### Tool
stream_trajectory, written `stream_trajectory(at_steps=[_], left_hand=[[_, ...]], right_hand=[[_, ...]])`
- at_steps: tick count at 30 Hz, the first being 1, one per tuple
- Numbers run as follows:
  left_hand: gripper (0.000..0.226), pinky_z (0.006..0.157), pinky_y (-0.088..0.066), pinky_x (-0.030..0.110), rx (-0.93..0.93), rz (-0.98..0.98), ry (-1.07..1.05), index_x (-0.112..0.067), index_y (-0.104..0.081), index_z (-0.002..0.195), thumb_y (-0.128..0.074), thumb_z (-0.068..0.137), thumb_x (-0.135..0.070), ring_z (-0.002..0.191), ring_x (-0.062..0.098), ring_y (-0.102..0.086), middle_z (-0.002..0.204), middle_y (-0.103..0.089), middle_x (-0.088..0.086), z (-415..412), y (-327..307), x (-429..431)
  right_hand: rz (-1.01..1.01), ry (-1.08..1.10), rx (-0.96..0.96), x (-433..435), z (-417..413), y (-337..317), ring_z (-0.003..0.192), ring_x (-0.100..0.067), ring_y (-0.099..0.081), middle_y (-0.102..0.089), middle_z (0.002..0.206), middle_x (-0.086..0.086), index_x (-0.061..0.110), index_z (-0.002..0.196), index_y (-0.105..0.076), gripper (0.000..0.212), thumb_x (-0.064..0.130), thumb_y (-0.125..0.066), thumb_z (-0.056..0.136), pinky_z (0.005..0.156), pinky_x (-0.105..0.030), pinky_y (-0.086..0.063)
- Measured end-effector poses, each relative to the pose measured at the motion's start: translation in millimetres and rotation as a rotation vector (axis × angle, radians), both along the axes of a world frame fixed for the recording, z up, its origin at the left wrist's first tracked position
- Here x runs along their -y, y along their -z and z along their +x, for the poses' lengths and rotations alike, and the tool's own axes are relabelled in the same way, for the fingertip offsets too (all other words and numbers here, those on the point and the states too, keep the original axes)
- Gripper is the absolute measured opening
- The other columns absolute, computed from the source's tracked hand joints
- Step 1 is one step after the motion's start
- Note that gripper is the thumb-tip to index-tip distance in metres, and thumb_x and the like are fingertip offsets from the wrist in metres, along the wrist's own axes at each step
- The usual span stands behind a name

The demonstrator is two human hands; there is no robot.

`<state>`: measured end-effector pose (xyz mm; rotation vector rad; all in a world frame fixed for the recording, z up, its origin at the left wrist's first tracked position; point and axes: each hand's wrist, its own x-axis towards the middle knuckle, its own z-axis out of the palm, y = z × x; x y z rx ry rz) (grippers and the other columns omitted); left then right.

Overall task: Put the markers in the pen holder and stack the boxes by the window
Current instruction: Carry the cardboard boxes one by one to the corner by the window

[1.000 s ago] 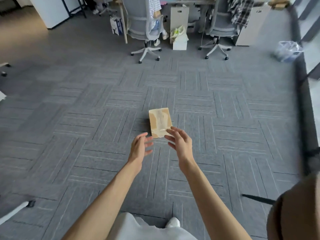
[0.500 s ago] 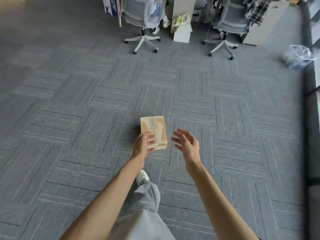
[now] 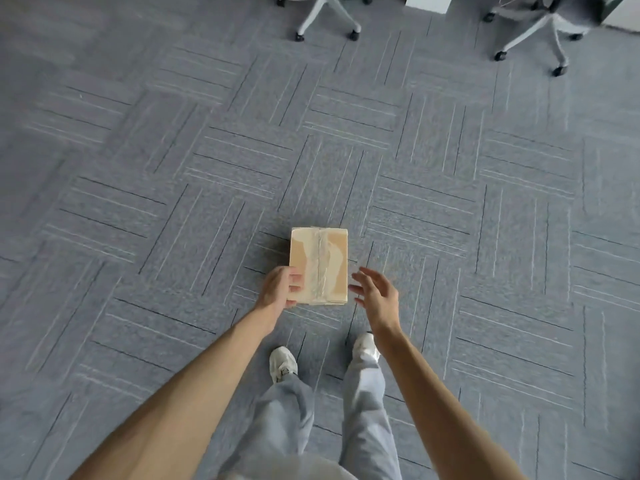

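Cardboard box (image 3: 319,265) on carpet, left hand (image 3: 278,287) touching, right hand (image 3: 377,294) spread beside

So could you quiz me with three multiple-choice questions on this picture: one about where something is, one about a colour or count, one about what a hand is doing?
1. Where is the box?
A. on a chair
B. on the carpet, ahead of the shoes
C. on a desk

2. What colour is the box?
A. tan
B. red
C. black

3. What is the right hand doing?
A. gripping the box
B. open beside the box, not touching
C. resting on a chair

Answers:
B, it lies flat on grey carpet.
A, it is tan cardboard under clear tape.
B, carpet shows between its spread fingers and the box, while the left hand touches it.
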<state>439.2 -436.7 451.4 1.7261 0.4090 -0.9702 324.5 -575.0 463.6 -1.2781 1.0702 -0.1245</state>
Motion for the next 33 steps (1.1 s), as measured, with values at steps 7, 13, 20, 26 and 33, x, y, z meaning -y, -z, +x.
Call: stream_trajectory(at_steps=[7, 13, 20, 26, 33], left_hand=[[0.030, 0.087, -0.053, 0.042, -0.120, 0.091, 0.008, -0.014, -0.057, 0.120, -0.039, 0.103, -0.030, 0.099, 0.021, -0.061, 0.113, -0.066, 0.006, 32, 115, 43], [0.026, 0.067, -0.046, 0.027, 0.025, 0.202, 0.076, -0.008, -0.060, 0.115, -0.045, 0.101, -0.025, 0.092, 0.021, -0.061, 0.116, -0.069, 0.011, 64, 238, 76], [0.021, 0.082, -0.051, 0.044, 0.062, 0.302, 0.245, -0.027, -0.051, 0.076, -0.045, 0.088, -0.043, 0.095, 0.032, -0.063, 0.101, -0.066, 0.018, 94, 362, 69], [0.014, 0.056, -0.029, 0.024, 0.168, 0.465, 0.219, -0.022, -0.052, 0.095, -0.060, 0.093, -0.033, 0.076, 0.016, -0.047, 0.084, -0.051, -0.003, 128, 473, 57], [0.082, 0.088, -0.048, 0.040, 0.002, 0.461, 0.059, -0.018, -0.050, 0.129, -0.074, 0.069, -0.067, 0.104, 0.027, -0.059, 0.123, -0.061, 0.006, 148, 557, 62]], right_hand=[[-0.015, 0.018, -0.100, 65, 29, 132, 0.089, -0.014, -0.074, -0.076, 0.101, 0.000, 0.019, 0.113, -0.068, 0.018, 0.022, -0.058, 0.098, 0.092, -0.043, -0.057], [-0.015, -0.135, -0.217, 95, 57, 265, 0.098, -0.019, -0.071, -0.073, 0.111, -0.008, 0.014, 0.123, -0.065, 0.029, 0.026, -0.058, 0.098, 0.092, -0.039, -0.056], [-0.157, -0.431, -0.296, 102, 81, 387, 0.100, -0.014, -0.065, -0.069, 0.111, -0.001, 0.012, 0.128, -0.063, 0.046, 0.043, -0.058, 0.095, 0.072, -0.014, -0.046], [-0.185, -0.448, -0.400, 112, 112, 489, 0.120, -0.026, -0.052, -0.052, 0.136, -0.012, 0.018, 0.144, -0.042, 0.075, 0.065, -0.051, 0.087, 0.098, -0.043, -0.046], [0.147, -0.265, -0.430, 120, 140, 571, 0.138, -0.023, -0.039, -0.040, 0.150, -0.001, 0.021, 0.153, -0.029, 0.079, 0.064, -0.052, 0.091, 0.113, -0.040, -0.031]])
